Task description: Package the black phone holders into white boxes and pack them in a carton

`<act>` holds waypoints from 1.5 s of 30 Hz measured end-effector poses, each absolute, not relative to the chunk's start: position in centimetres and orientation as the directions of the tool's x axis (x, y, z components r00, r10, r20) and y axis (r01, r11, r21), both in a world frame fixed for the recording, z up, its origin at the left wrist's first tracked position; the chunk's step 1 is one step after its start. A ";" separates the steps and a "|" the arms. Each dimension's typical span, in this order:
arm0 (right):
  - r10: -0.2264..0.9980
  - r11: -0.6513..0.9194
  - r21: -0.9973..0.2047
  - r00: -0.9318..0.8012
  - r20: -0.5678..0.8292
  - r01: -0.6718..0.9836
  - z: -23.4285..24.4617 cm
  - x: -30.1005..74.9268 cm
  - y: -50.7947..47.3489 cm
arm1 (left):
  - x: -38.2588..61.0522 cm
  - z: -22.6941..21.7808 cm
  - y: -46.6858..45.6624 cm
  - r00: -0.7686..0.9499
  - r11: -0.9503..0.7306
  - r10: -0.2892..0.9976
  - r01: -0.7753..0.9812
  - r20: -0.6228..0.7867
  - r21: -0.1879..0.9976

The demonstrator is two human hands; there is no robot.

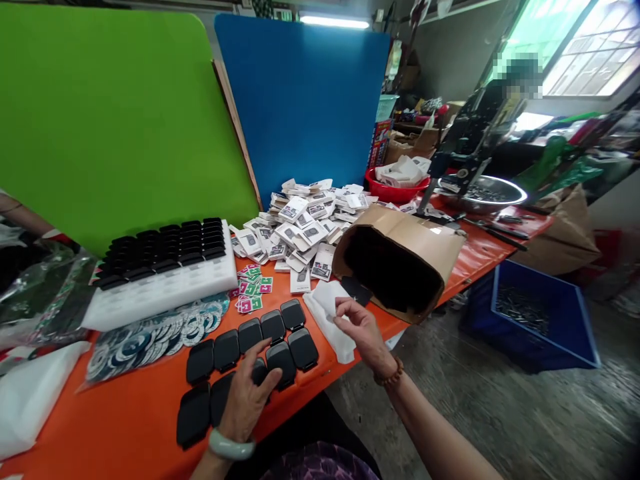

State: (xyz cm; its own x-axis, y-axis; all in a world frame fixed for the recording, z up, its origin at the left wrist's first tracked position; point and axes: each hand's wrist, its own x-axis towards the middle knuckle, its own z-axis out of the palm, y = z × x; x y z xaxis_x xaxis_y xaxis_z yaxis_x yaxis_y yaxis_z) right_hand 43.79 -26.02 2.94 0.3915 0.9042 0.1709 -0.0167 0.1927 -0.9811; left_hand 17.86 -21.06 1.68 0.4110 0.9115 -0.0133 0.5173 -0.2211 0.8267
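Observation:
Black, rounded-square flat cases [200, 363] lie in two rows on the orange tabletop [125, 413]. Over the near row, my left hand [245, 397] has its fingers spread, with the fingertips close to or touching the cases; I cannot tell which. My right hand [364, 332] pinches the raised corner of a thin white sheet [327, 295] between thumb and fingertips. Beneath it is a stack of similar white sheets [343, 343], right of the cases. The wrist and fingers of my left hand hide part of the near row.
White foam tray [165, 293] with black cases stands left, behind bagged rings [160, 340]. Small printed cards [253, 287] and a pile of white boxes [305, 227] lie behind. An open cardboard box [435, 250], press [465, 143] and blue bin [545, 320] are right.

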 end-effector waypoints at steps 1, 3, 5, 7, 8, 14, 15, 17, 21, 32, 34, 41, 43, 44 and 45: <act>0.924 0.183 -0.983 0.344 0.169 -0.011 3.5 42.8 -26.3 | 19.2 2.3 -21.1 0.429 -0.199 0.903 0.438 -0.010 0.877; 0.951 0.174 -0.984 0.251 0.178 0.037 4.3 40.9 -26.8 | 21.3 3.2 -21.1 0.424 -0.170 0.905 0.304 0.027 0.937; 0.962 0.187 -0.977 0.184 0.203 0.101 4.6 39.5 -27.3 | 22.4 3.9 -21.0 0.424 -0.139 0.905 0.246 0.023 0.959; 0.964 0.197 -0.971 0.153 0.217 0.134 4.5 38.4 -27.7 | 22.7 4.6 -21.0 0.400 -0.131 0.916 0.250 0.021 0.959; 0.965 0.196 -0.972 0.148 0.215 0.131 4.3 38.0 -27.8 | 22.6 4.9 -21.0 0.380 -0.133 0.925 0.261 0.025 0.956; 0.994 0.089 -0.962 0.081 0.070 -0.259 2.8 37.0 -27.7 | 20.1 5.7 -21.5 0.352 -0.102 0.936 0.208 0.023 0.973; 0.998 0.045 -0.944 0.047 0.031 -0.326 2.8 36.8 -27.6 | 19.7 5.8 -21.6 0.371 -0.078 0.929 0.183 0.005 0.980; 0.999 -0.052 -0.921 -0.030 -0.044 -0.385 2.9 36.1 -27.3 | 18.7 5.9 -21.8 0.405 -0.030 0.914 0.165 -0.039 0.986; 0.970 -0.212 -0.860 -0.206 -0.128 -0.465 3.5 33.9 -26.8 | 16.7 6.2 -22.0 0.373 -0.009 0.925 0.194 -0.065 0.981; 0.981 -0.148 -0.843 -0.185 -0.060 -0.516 4.4 30.4 -25.9 | 12.4 5.0 -22.7 0.338 0.204 0.910 0.138 -0.239 0.969; 0.971 -0.170 -0.855 -0.230 -0.061 -0.490 4.6 30.1 -25.9 | 12.2 4.7 -22.7 0.321 0.211 0.914 0.149 -0.249 0.966; 0.981 -0.162 -0.887 -0.171 -0.095 -0.433 4.4 29.9 -25.7 | 11.3 4.3 -22.5 0.248 0.197 0.940 0.163 -0.234 0.967; 0.983 -0.160 -0.879 -0.152 -0.101 -0.449 4.2 30.0 -25.8 | 11.3 4.4 -22.6 0.263 0.212 0.932 0.157 -0.248 0.965; 0.981 -0.170 -0.882 -0.159 -0.110 -0.439 4.1 30.0 -25.9 | 11.3 4.5 -22.6 0.276 0.213 0.928 0.154 -0.249 0.965; 0.978 -0.183 -0.893 -0.171 -0.121 -0.412 4.0 30.0 -26.0 | 11.3 4.5 -22.7 0.286 0.208 0.926 0.152 -0.245 0.966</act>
State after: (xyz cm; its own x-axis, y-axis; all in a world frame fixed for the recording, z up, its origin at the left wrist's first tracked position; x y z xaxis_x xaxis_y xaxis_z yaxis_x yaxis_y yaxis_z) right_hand 30.00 -25.96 4.03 -0.1715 0.9778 -0.1208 -0.4123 -0.1826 -0.8926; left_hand 11.34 -22.65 4.48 0.2861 0.9265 -0.2445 0.1518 0.2082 0.9662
